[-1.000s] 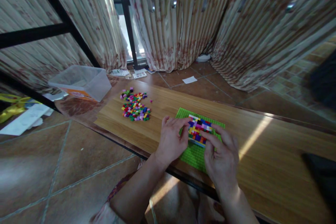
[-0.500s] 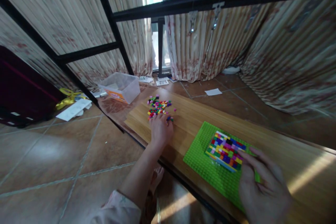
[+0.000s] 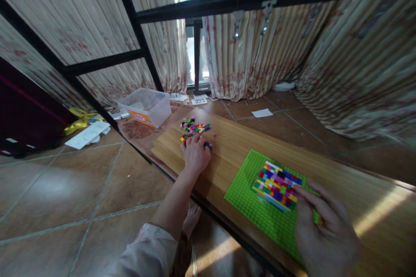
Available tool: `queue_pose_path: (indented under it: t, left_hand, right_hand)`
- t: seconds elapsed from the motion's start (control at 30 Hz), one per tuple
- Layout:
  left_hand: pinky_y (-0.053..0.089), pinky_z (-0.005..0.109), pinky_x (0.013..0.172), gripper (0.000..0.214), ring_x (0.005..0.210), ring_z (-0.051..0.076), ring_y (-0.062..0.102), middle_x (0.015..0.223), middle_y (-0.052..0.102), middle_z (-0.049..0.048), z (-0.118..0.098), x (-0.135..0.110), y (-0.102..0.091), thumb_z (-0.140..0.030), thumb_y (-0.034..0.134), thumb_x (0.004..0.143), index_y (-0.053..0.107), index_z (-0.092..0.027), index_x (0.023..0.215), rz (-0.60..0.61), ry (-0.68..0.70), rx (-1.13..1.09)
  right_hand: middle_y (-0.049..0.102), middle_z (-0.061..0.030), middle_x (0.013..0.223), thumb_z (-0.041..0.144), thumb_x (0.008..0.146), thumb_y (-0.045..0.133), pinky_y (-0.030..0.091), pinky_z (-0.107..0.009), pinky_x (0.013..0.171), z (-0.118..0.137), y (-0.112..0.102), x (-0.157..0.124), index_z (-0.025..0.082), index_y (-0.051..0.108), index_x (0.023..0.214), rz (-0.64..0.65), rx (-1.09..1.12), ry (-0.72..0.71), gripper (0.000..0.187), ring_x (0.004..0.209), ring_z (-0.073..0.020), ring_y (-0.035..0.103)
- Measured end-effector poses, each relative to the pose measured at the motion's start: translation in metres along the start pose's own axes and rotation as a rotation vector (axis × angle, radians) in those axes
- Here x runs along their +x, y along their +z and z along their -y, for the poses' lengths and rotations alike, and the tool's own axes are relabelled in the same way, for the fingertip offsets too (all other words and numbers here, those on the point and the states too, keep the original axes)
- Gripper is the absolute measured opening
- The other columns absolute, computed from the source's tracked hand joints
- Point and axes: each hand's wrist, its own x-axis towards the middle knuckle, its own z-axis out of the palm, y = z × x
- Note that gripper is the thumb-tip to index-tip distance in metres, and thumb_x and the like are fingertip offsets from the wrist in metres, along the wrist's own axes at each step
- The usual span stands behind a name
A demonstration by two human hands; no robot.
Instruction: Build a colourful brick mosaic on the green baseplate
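My left hand (image 3: 196, 156) reaches over a loose pile of small coloured bricks (image 3: 196, 128). Its fingers are bent and apart, with the fingertips down among the bricks. A few dark blue pieces (image 3: 208, 144) lie beside that hand. To the right, a thick block of many-coloured bricks (image 3: 277, 185) sits on a green studded baseplate (image 3: 242, 188). My right hand (image 3: 326, 225) is at the block's right edge, over the baseplate. Its thumb and index finger come close together there, and whatever lies between them is hidden.
The long wooden board (image 3: 227, 132) carries the bricks and baseplate. A clear plastic box (image 3: 160, 110) stands beyond its far left end. Black metal bars (image 3: 208, 6) cross above. White trays (image 3: 87, 134) and paper (image 3: 262, 113) lie on the tiled floor (image 3: 123, 207).
My left hand shifts slightly at the near side of the brick pile. My right hand stays beside the block. The whole view has moved a little.
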Motion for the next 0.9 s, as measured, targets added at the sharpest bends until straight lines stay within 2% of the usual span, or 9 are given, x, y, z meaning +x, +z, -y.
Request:
queue_pose_path:
  t: [0.23, 0.43, 0.57, 0.63, 0.77, 0.9]
  left_hand:
    - [0.039, 0.051, 0.102, 0.016, 0.12, 0.029, 0.056, 0.126, 0.068, 0.0046, 0.003, 0.003, 0.0, -0.021, 0.06, 0.085, 0.07, -0.025, 0.097, -0.011, 0.057, -0.097]
    - [0.037, 0.052, 0.104, 0.014, 0.112, 0.029, 0.061, 0.103, 0.074, 0.0048, 0.005, 0.005, 0.002, -0.02, 0.061, 0.083, 0.072, -0.025, 0.091, -0.02, 0.117, -0.129]
    - [0.041, 0.048, 0.102, 0.011, 0.097, 0.026, 0.066, 0.088, 0.075, 0.0043, 0.002, 0.005, -0.004, -0.022, 0.061, 0.083, 0.071, -0.022, 0.087, -0.039, 0.137, -0.223]
    - [0.048, 0.042, 0.095, 0.013, 0.09, 0.023, 0.068, 0.087, 0.074, 0.0041, -0.005, 0.001, -0.008, -0.022, 0.06, 0.084, 0.071, -0.021, 0.089, -0.016, 0.181, -0.394]
    - [0.055, 0.031, 0.081, 0.022, 0.084, 0.017, 0.068, 0.092, 0.075, 0.0035, -0.033, -0.019, -0.013, -0.024, 0.058, 0.087, 0.07, -0.019, 0.104, 0.126, 0.32, -0.817]
    - [0.055, 0.029, 0.081, 0.023, 0.087, 0.016, 0.068, 0.097, 0.074, 0.0041, -0.066, -0.046, -0.017, -0.022, 0.055, 0.092, 0.072, -0.022, 0.108, 0.25, 0.492, -0.975]
  right_hand:
    - [0.068, -0.0099, 0.115, 0.03, 0.092, 0.059, 0.05, -0.041, 0.094, -0.001, 0.001, -0.001, 0.019, 0.076, 0.096, -0.02, 0.041, 0.047, 0.021, 0.103, -0.0225, 0.065]
    - [0.068, -0.0084, 0.114, 0.029, 0.091, 0.059, 0.049, -0.042, 0.096, 0.0, 0.001, 0.0, 0.02, 0.076, 0.097, -0.047, 0.086, 0.089, 0.019, 0.104, -0.0218, 0.065]
    - [0.068, -0.0081, 0.114, 0.029, 0.09, 0.06, 0.051, -0.042, 0.094, 0.0, 0.0, 0.001, 0.022, 0.076, 0.096, -0.063, 0.112, 0.112, 0.018, 0.103, -0.0216, 0.066]
    - [0.068, -0.0084, 0.113, 0.029, 0.09, 0.06, 0.051, -0.042, 0.093, 0.001, 0.0, 0.001, 0.022, 0.076, 0.096, -0.065, 0.134, 0.123, 0.018, 0.102, -0.0214, 0.066]
    - [0.068, -0.0084, 0.111, 0.028, 0.09, 0.059, 0.052, -0.041, 0.091, 0.002, 0.001, 0.002, 0.022, 0.076, 0.094, -0.063, 0.172, 0.15, 0.019, 0.101, -0.0208, 0.066]
    - [0.069, -0.008, 0.109, 0.027, 0.09, 0.058, 0.052, -0.04, 0.091, 0.003, 0.003, 0.004, 0.021, 0.076, 0.093, -0.067, 0.189, 0.164, 0.019, 0.1, -0.0201, 0.066]
